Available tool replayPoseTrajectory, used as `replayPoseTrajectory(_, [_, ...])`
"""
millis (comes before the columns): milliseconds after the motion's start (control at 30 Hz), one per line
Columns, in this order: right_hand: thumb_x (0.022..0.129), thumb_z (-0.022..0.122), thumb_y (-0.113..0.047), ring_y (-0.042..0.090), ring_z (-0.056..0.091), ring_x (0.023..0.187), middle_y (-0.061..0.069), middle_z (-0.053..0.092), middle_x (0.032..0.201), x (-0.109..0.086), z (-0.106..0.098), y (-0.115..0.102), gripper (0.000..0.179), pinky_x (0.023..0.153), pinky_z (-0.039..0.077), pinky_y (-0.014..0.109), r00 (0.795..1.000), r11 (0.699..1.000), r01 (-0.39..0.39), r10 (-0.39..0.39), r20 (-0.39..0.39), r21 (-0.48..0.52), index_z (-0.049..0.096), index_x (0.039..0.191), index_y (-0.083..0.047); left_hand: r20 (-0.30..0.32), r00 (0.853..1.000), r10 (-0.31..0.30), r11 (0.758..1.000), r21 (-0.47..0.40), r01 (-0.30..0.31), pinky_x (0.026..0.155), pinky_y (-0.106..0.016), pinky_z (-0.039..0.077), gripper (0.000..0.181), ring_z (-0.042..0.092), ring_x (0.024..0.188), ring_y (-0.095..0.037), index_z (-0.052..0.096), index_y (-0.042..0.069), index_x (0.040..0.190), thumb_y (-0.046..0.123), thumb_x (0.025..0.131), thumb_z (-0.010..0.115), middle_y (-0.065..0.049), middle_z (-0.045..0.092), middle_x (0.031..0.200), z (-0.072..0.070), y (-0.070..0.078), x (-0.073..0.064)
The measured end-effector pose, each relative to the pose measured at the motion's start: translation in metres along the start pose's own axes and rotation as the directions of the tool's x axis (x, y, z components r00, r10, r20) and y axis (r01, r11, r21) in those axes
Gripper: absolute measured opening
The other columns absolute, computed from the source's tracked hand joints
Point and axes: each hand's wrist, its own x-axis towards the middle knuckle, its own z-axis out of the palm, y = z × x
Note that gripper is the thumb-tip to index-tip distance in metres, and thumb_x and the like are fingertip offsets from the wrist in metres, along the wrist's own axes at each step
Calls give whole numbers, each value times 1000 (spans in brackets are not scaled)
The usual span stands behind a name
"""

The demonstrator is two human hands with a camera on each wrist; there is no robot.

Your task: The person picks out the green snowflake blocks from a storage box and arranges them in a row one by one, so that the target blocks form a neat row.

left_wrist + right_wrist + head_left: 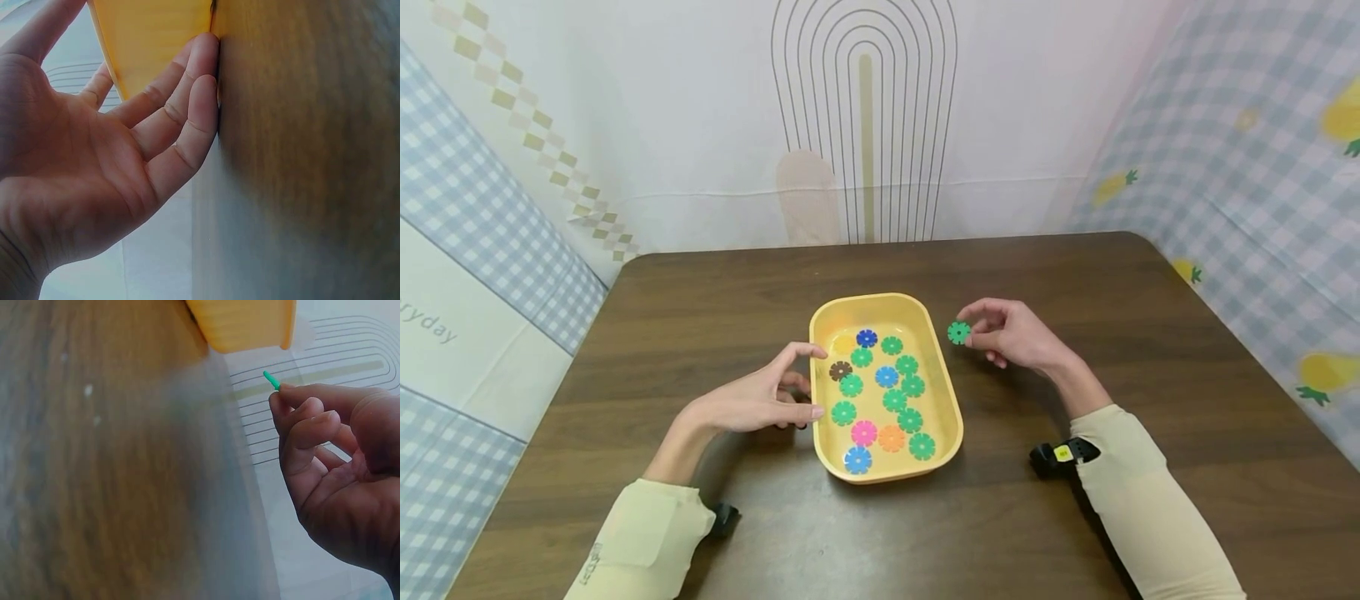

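A yellow tray [955,425] sits on the table with several notched plastic discs inside, most of them green. My left hand [760,396] holds the tray's left side, thumb and index finger over the rim. Its other fingers [203,103] curl low against the outer wall, near the tabletop. Just right of the tray, my right hand [1011,335] pinches a green notched disc [958,332] between thumb and index finger. In the right wrist view that disc [270,380] shows edge-on, above the tabletop and apart from the tray [250,325].
The tray stands mid-way on a dark wooden table [715,308]. Among its discs are a pink one [864,432], an orange one [891,438] and a brown one [840,371]. Patterned cloth [700,125] hangs behind the table and along both sides.
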Motion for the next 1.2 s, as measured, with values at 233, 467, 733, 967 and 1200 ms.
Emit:
replayPoseTrajectory(233, [98, 70, -3, 15, 53, 55, 23, 71, 97, 1, -1, 6, 32, 52, 50, 28, 999, 1000, -21, 21, 29, -9, 64, 129, -3, 11, 1000, -2, 1000, -16, 2, 83, -39, 54, 80, 71, 92, -27, 21, 24, 155, 36, 97, 76, -21, 59, 131, -1, 0, 0])
replayPoseTrajectory(467, [98, 69, -3, 16, 54, 55, 16, 71, 90, 4, -2, 12, 30, 51, 50, 29, 998, 998, -29, 31, 49, -47, 66, 127, -3, 16, 1000, 2, 1000, -23, -1, 83, -39, 54, 81, 71, 95, -27, 21, 24, 155, 36, 97, 77, -21, 60, 131, -2, 0, -1])
replayPoseTrajectory(733, [97, 71, -2, 15, 54, 55, 15, 70, 89, 5, -1, 13, 31, 51, 49, 28, 996, 998, -47, 49, 71, -36, 65, 127, 1, 18, 1000, -1, 1000, -19, 2, 82, -40, 55, 81, 71, 94, -27, 21, 25, 155, 35, 97, 76, -21, 60, 131, -2, 0, -1])
replayPoseTrajectory(967, [96, 73, -4, 15, 54, 56, 14, 68, 89, 4, 0, 13, 33, 51, 49, 27, 996, 997, -62, 66, 64, -55, 65, 128, 0, 22, 1000, 4, 1000, -30, -4, 82, -40, 55, 81, 71, 95, -27, 21, 24, 155, 34, 97, 76, -21, 60, 130, -2, 0, -1])
replayPoseTrajectory(1200, [96, 74, -5, 15, 53, 55, 12, 66, 86, 3, -1, 14, 33, 50, 48, 28, 997, 995, -56, 60, 55, -84, 66, 128, -1, 19, 1000, 0, 1000, -26, 0, 82, -39, 55, 81, 71, 96, -27, 21, 24, 155, 34, 97, 77, -21, 60, 131, -2, -1, -1])
